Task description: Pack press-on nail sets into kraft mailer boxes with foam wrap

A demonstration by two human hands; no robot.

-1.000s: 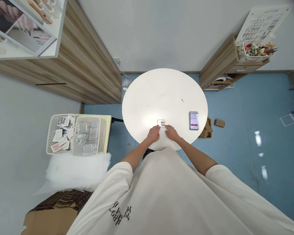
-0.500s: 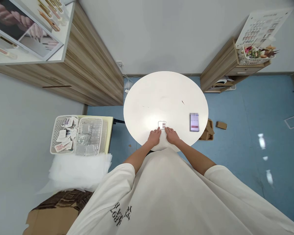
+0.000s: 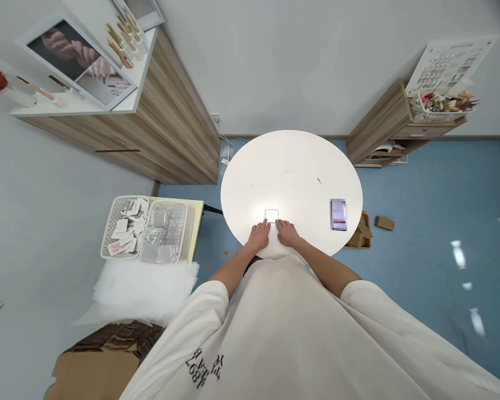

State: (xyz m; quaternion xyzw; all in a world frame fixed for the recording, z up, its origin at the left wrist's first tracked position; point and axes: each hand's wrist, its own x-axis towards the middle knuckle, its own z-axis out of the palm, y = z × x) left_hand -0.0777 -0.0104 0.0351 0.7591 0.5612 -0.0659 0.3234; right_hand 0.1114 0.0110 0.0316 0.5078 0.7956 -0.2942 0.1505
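A small clear plastic case [image 3: 271, 215] lies on the round white table [image 3: 291, 166] near its front edge. My left hand [image 3: 259, 236] and my right hand [image 3: 288, 233] rest flat on the table just behind the case, fingers stretched towards it, fingertips at or near its near edge. Neither hand grips anything. In this frame the case looks plain white, with no coloured contents showing.
A phone [image 3: 338, 214] lies at the table's right side. A yellow side table at left carries a white basket [image 3: 148, 229] of packets and clear cases. White bags and a cardboard box [image 3: 95, 361] sit below it. Wooden cabinets [image 3: 175, 128] stand left and right; small cardboard boxes [image 3: 384, 223] lie on the blue floor.
My hands have drawn back a little from the case and lie flatter. The coloured pieces seen in the case earlier no longer show. The camera view has shifted right.
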